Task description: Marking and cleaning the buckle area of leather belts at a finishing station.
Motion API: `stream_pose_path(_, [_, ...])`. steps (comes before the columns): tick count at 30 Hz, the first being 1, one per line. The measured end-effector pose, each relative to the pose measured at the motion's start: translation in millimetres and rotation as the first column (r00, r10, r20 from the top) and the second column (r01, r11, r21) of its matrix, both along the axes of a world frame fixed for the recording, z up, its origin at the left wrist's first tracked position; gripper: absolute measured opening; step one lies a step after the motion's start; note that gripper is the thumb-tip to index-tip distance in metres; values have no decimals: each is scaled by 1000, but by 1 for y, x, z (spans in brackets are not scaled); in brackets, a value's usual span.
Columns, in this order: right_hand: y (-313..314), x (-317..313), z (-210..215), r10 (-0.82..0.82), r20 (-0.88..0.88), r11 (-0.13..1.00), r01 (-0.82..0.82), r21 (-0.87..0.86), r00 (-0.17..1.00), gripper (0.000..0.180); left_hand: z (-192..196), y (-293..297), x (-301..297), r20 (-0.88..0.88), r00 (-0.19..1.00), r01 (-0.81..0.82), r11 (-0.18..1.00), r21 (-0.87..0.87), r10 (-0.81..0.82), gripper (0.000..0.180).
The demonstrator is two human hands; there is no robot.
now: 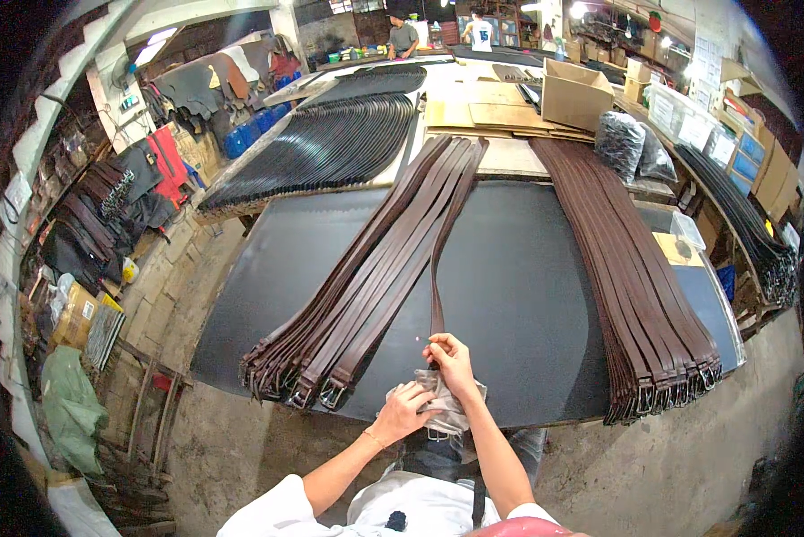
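A single dark brown leather belt [436, 300] runs toward me over the table's near edge, its metal buckle hanging just past the edge. My right hand [451, 365] is closed on this belt in a pinch, a little above a crumpled beige cloth [454, 413]. Fingers bent, my left hand [405, 413] grips the cloth, which is bunched around the belt near its buckle end. The cloth hides the strip of leather beneath it. To the left lies a bundle of brown belts [379, 251], buckles toward me; another row of brown belts [630, 286] lies to the right.
The dark tabletop [518, 295] spreads beneath the belts. Behind it are black straps [330, 143], cardboard sheets [482, 115] and an open carton [577, 94]. Wrapped bundles [618, 145] sit at the back right. A wooden rack [147, 403] stands left. Two people are far off.
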State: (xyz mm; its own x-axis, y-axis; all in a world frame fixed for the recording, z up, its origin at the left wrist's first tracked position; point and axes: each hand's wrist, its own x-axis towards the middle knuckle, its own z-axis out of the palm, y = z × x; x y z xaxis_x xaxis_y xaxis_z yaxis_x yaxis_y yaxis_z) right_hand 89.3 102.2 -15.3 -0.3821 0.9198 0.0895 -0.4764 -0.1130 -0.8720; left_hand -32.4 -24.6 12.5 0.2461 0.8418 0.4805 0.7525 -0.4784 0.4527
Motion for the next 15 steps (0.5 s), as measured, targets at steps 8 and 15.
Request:
stream_pose_path(8, [-1, -1, 1, 2, 5, 1000, -2, -15, 1000, 14, 7, -2, 3, -46, 999, -28, 999, -40, 26, 32])
stream_pose_path(15, [-1, -1, 2, 4, 1, 1000, -4, -17, 1000, 14, 5, -2, 2, -48, 999, -22, 999, -44, 20, 33])
